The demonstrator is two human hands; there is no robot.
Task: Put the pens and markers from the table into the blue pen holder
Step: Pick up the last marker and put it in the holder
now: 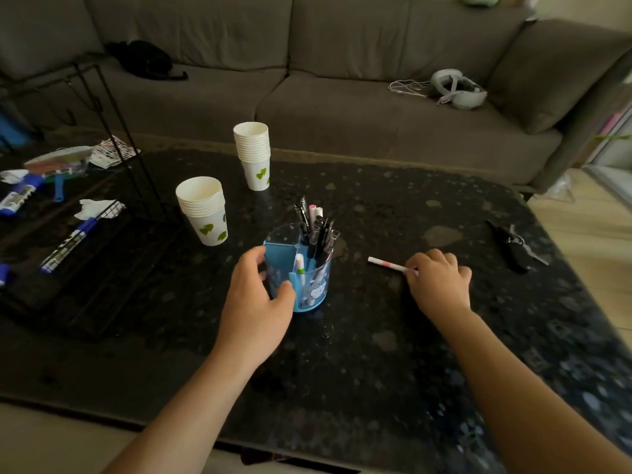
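Observation:
The blue pen holder (309,285) stands on the dark speckled table (359,354), near the middle. Several black, white and pink pens (316,227) stick up from its far compartment, and a white marker (300,265) stands in a nearer one. My left hand (254,299) wraps around the holder's left side, thumb on its front. To the right, my right hand (439,282) rests low on the table with its fingers closed on one end of a white and pink pen (388,265), which lies almost flat and points left toward the holder.
Two stacks of paper cups (203,210) (253,153) stand behind the holder. A black wire rack (102,213) with markers and clutter fills the left side. Black keys (513,244) lie at the right edge. A grey sofa (342,80) runs behind the table.

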